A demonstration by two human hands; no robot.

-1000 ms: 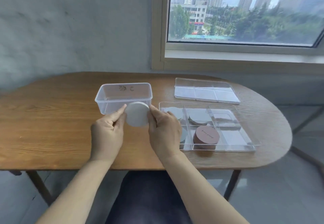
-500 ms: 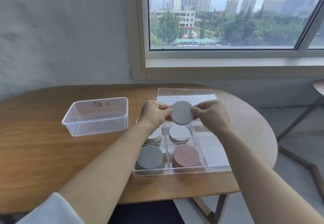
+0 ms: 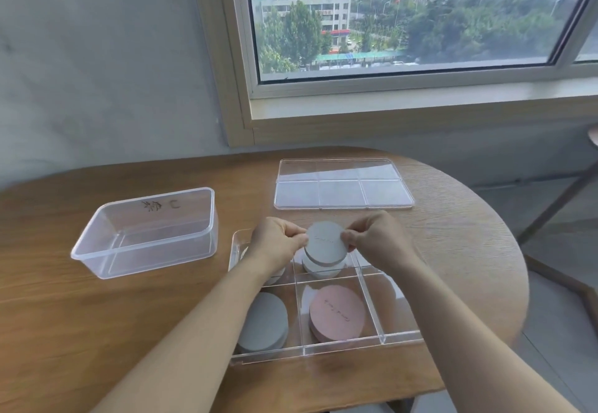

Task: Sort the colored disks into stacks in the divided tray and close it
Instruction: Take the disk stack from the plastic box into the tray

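Your left arm [image 3: 200, 325] and right arm [image 3: 453, 322] are bare as far as they show. Your left hand [image 3: 278, 243] and right hand [image 3: 380, 241] are bare too.

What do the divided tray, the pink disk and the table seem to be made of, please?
Divided tray: clear glossy plastic, likely acrylic; see-through walls. Pink disk: matte, perhaps ceramic or stone; no shine. Table: wood or veneer; visible grain.

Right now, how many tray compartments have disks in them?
4. Back left disks, mostly hidden behind the left arm; back middle stack, under the held disk; front left grey stack; front middle pink stack. The two right compartments look empty.
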